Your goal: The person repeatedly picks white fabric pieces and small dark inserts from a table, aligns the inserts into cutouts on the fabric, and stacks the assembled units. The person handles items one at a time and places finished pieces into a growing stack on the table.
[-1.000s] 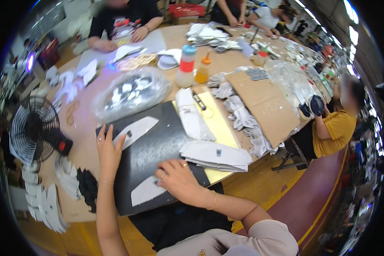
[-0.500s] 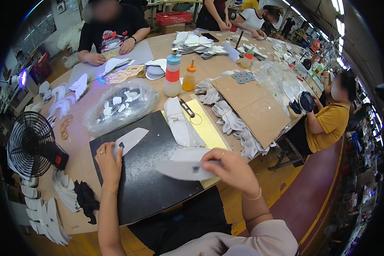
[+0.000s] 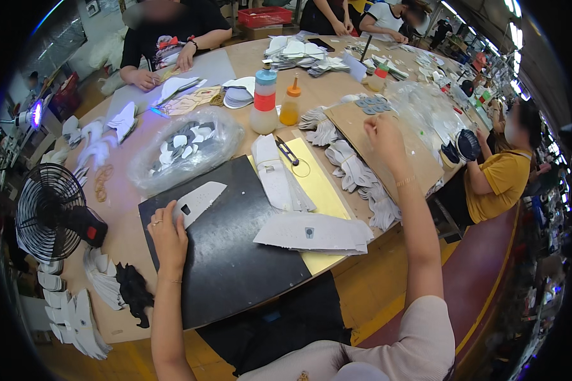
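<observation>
My left hand (image 3: pixel 170 233) rests at the left of a black board (image 3: pixel 235 254). Its fingers and thumb hold the near end of a pointed white piece (image 3: pixel 204 198), which has a dark patch close to the thumb. My right hand (image 3: pixel 384 136) is raised over a brown cardboard sheet (image 3: pixel 407 159), fingers curled together beside several small grey loop-shaped pieces (image 3: pixel 370 103). Whatever may be between those fingertips is hidden. A stack of white pieces (image 3: pixel 337 233), the top one bearing a grey patch, lies across the board's right edge and a yellow sheet (image 3: pixel 321 190).
Snips (image 3: pixel 287 151) lie beside a banded white bundle (image 3: pixel 274 171). Behind the board are a plastic bag of scraps (image 3: pixel 184 152), a blue-capped bottle (image 3: pixel 265 101) and an orange-capped bottle (image 3: pixel 290 105). A black fan (image 3: pixel 51 209) stands left. Co-workers sit opposite and at right.
My right hand has let go of the patched white piece, now on the stack, and moved up and away to the grey loop pieces. My left hand stays at its white piece.
</observation>
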A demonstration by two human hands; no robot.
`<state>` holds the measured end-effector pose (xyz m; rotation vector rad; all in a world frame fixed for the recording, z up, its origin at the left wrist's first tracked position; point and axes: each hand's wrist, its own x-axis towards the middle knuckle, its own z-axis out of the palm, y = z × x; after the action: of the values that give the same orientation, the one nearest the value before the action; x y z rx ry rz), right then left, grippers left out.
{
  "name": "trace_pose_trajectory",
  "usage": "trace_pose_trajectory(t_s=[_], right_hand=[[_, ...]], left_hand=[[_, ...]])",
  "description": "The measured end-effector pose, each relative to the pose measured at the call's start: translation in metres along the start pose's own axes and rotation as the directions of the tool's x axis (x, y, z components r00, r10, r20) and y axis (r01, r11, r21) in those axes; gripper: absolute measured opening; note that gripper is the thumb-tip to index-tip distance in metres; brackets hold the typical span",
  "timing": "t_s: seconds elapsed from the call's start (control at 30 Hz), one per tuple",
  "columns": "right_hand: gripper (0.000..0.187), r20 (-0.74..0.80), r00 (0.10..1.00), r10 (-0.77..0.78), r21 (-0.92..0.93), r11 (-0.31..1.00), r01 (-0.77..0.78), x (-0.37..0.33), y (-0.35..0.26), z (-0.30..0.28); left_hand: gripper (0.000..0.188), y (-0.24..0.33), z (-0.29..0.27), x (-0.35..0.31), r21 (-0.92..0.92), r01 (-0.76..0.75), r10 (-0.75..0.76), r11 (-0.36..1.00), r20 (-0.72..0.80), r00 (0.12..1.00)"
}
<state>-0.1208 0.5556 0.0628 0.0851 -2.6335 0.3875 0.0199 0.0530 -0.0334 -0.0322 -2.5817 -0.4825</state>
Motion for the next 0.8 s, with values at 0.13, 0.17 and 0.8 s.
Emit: trace_pose_trajectory(t_s=[0.13, 0.17, 0.8], right_hand=[[0.023, -0.005, 0.998, -0.069, -0.302, 0.951, 0.065, 0.060, 0.037, 0.034], [0.021, 0.026, 0.995, -0.094, -0.370, 0.924, 0.097, 0.069, 0.045, 0.042], [0.014, 0.003, 0.989, -0.146, -0.604, 0.788, 0.118, 0.108, 0.053, 0.077]], left_hand=[[0.036, 0.002, -0.002, 0.002, 0.035, -0.017, 0.016, 0.999, 0.021, 1.000], [0.037, 0.003, -0.002, 0.003, 0.037, -0.018, 0.017, 0.999, 0.026, 1.000], [0.039, 0.002, 0.000, 0.002, 0.065, -0.050, 0.051, 0.997, -0.024, 0.998]])
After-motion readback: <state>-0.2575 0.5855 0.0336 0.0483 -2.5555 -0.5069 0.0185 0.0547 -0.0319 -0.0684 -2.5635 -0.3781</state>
